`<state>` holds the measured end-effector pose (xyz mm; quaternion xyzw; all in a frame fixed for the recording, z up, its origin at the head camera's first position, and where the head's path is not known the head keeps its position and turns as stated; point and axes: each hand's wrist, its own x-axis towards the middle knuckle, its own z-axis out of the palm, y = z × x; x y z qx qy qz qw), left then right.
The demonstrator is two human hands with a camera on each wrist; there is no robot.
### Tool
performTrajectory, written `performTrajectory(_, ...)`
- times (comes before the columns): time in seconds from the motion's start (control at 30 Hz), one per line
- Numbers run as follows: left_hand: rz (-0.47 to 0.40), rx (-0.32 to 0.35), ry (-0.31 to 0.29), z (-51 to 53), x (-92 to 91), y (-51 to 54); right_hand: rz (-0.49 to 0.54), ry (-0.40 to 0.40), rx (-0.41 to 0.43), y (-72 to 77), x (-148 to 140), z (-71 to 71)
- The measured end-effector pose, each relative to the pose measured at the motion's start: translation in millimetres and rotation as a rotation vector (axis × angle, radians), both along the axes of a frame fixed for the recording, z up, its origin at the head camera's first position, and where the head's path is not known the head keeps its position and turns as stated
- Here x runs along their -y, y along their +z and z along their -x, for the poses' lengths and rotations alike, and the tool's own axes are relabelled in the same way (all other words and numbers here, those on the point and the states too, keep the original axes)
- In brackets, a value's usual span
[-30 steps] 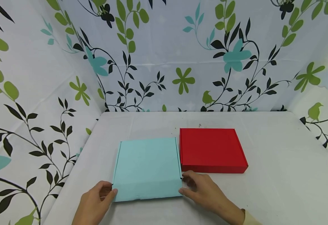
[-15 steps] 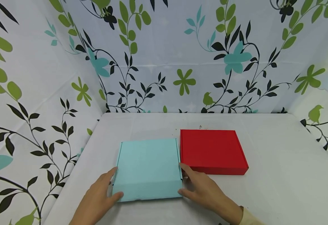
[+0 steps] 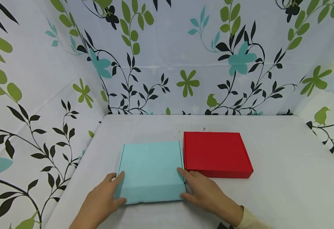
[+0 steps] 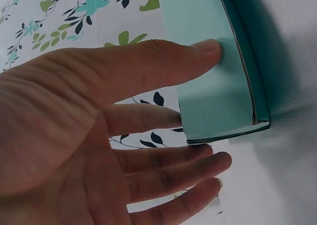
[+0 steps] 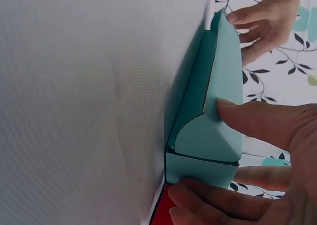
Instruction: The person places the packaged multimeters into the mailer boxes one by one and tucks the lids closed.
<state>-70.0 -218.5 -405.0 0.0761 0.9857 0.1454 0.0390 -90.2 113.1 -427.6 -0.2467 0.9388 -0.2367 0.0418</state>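
Note:
A flat light blue cardboard box (image 3: 152, 168) lies on the white-covered table, lid down. In the right wrist view its front flap (image 5: 230, 71) stands slightly away from the front, leaving a dark gap. My left hand (image 3: 99, 198) is at the box's near left corner. Its thumb (image 4: 198, 56) rests on the blue cardboard, while the other fingers extend beside and past the edge. My right hand (image 3: 204, 192) holds the near right corner. Its thumb (image 5: 247, 117) touches the flap, and bent fingers lie along the side wall (image 5: 198, 168).
A closed red box (image 3: 215, 152) lies right of the blue one, close to its right edge. White cloth (image 3: 287, 165) covers the table. A leaf-patterned curtain (image 3: 161, 63) hangs behind and along the sides.
My left hand has moved from gripping the left edge to lying with spread fingers over the near left corner. My right index finger has come up onto the lid's right edge.

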Motion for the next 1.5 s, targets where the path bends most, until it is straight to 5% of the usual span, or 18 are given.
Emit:
performTrajectory(0.53, 0.028, -0.032, -0.023, 3.9, -12.1, -3.3, -0.051, 0.040, -0.129, -3.8, 7, 5.1)
performTrajectory(1.5, 0.218, -0.250, -0.074, 17.7, -23.5, -10.0, -0.175, 0.129, -0.301, -5.9, 12, 20.2)
